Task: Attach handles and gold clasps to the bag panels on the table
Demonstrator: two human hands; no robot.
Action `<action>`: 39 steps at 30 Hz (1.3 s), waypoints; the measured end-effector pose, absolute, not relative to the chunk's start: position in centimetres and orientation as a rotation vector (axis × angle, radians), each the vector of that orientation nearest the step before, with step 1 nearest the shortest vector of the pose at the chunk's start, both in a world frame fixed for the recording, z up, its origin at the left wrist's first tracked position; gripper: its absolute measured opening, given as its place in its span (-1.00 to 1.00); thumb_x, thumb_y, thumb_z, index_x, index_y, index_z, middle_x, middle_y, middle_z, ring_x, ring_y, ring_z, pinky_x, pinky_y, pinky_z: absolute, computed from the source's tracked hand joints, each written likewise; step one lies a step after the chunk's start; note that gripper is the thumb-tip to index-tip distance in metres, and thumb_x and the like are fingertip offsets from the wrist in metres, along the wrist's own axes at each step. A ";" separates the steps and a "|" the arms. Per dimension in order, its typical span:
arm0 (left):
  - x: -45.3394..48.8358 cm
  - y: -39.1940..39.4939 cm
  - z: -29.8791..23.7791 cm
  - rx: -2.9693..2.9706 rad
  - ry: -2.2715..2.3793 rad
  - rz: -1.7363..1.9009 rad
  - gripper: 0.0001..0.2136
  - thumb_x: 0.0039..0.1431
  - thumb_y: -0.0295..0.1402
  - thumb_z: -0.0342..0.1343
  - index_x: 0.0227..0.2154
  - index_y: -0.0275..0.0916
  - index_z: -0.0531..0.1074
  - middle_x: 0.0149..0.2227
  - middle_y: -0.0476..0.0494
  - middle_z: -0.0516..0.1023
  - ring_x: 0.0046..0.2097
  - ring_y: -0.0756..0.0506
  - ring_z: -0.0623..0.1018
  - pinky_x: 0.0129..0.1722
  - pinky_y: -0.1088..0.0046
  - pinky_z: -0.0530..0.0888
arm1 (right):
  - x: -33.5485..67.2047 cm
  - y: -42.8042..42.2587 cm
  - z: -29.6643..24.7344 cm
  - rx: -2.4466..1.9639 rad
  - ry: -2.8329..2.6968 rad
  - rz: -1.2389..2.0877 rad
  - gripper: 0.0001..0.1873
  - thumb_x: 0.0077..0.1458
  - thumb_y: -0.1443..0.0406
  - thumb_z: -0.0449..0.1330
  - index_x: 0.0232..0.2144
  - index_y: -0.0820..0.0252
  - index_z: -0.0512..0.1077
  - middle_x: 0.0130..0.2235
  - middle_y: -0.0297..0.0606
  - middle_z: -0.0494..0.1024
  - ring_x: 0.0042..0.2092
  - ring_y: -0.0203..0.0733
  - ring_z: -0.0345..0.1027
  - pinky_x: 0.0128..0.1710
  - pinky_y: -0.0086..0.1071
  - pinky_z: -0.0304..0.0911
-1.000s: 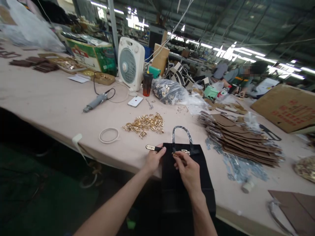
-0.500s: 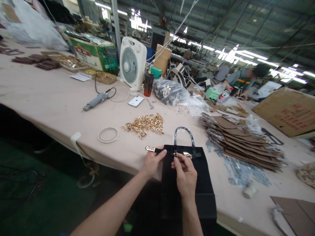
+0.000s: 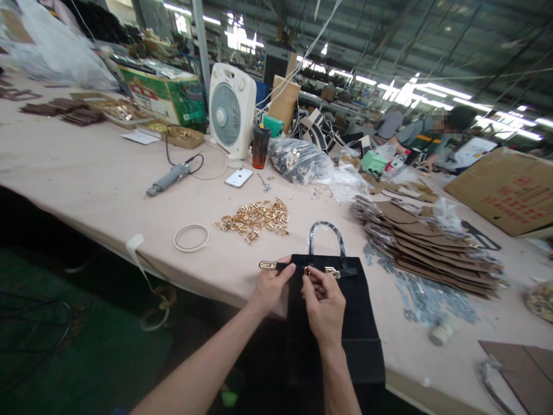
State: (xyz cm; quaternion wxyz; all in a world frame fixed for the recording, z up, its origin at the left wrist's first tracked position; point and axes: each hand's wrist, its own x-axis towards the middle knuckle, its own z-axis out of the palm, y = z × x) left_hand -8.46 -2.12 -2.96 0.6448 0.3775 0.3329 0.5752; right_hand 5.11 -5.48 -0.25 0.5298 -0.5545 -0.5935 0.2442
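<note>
A black handbag point(image 3: 358, 328) hangs partly over the table's front edge, its looped handle point(image 3: 327, 223) wrapped in clear film. My left hand point(image 3: 271, 288) is closed on a black strap at the bag's top left corner; the strap's gold-plated end point(image 3: 268, 265) sticks out leftward past the fingers. In front of the bag's upper part, my right hand point(image 3: 325, 302) pinches a small gold fitting point(image 3: 306, 271) between thumb and fingertips. The fingers hide most of it. Just right of them a gold clasp point(image 3: 332, 272) lies on the bag's front.
Loose gold hardware point(image 3: 259, 218) lies beyond my hands, with a tape roll point(image 3: 191, 238) to its left. Stacked brown panels point(image 3: 436, 253) stand at right. Farther back are a grey power tool point(image 3: 168, 178), phone point(image 3: 238, 177), fan point(image 3: 231, 115) and cup point(image 3: 260, 148). Another person works at far right.
My right fingers have shifted slightly left relative to the bag, so more of the gold clasp shows. The strap's gold end has tilted a little. The left hand keeps its grip.
</note>
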 end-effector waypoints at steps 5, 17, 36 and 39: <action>-8.3 -2.2 -3.9 0.863 0.864 1.351 -0.53 0.20 -0.10 0.33 0.09 -0.25 0.58 0.08 -0.22 0.66 0.17 -0.32 0.58 0.25 0.05 0.48 | 4.8 -5.4 -0.7 -1.340 -1.466 0.448 -0.74 0.31 0.19 0.24 -0.03 0.15 0.57 -0.23 -0.20 0.52 -0.33 -0.23 0.49 -0.40 -0.39 0.49; -8.7 -2.6 -3.0 1.102 0.959 1.362 -0.61 0.30 -0.12 0.23 0.10 -0.17 0.59 0.14 -0.16 0.62 0.22 -0.28 0.56 0.35 0.07 0.38 | 4.2 -4.7 0.0 -1.410 -1.641 0.274 -0.73 0.34 0.19 0.17 -0.07 0.19 0.59 -0.28 -0.16 0.56 -0.32 -0.16 0.50 -0.32 -0.33 0.49; -7.1 -2.9 -2.6 1.530 1.431 1.227 -0.58 0.41 -0.27 -0.04 0.24 -0.23 0.43 0.19 -0.28 0.57 0.21 -0.26 0.54 0.28 0.11 0.43 | 5.0 5.3 4.4 -1.148 -1.915 0.476 -0.72 0.35 0.11 0.18 -0.13 0.07 0.65 -0.17 -0.18 0.65 -0.17 -0.11 0.52 -0.13 -0.29 0.40; -7.2 -3.0 -2.7 1.550 1.442 1.224 -0.58 0.41 -0.29 -0.06 0.23 -0.22 0.44 0.15 -0.27 0.59 0.17 -0.26 0.56 0.25 0.12 0.45 | 2.9 9.0 4.5 -1.142 -2.270 0.443 -0.69 0.40 0.18 0.11 -0.13 0.01 0.67 -0.14 -0.19 0.64 -0.15 -0.13 0.52 -0.09 -0.32 0.37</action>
